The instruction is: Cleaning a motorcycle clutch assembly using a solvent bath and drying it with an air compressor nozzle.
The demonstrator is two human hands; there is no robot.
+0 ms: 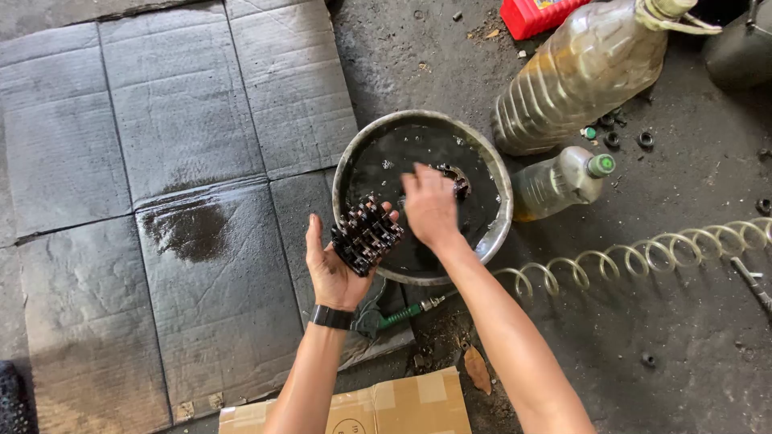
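**Gear cluster held over the oily basin**

Fingers of my left hand (334, 269) are curled up around a dark, greasy stack of toothed metal gears (367, 234), cupping it in the palm just above the near rim of the basin. A black band sits on that wrist.

My right hand (430, 207) reaches down into the round, dented metal basin (499, 233), fingers bent and close together. I cannot tell from here whether they grip anything; they sit just beside a small dark round metal part (460, 183) lying in the black liquid.

Moving outward, the basin rests partly on flattened grey cardboard sheets (177, 120), one of them marked with a dark wet stain (186, 229). A green-handled tool with a metal tip (406, 314) lies just under the basin's near edge, and a coiled pale hose (643, 253) runs off to the right across the grimy concrete floor (683, 337).

Beyond the basin lie a large clear plastic bottle of yellowish liquid (583, 68) and a smaller bottle with a green cap (563, 181). A red container (535, 14) sits at the top edge, and a brown cardboard box (386, 410) near my elbows.
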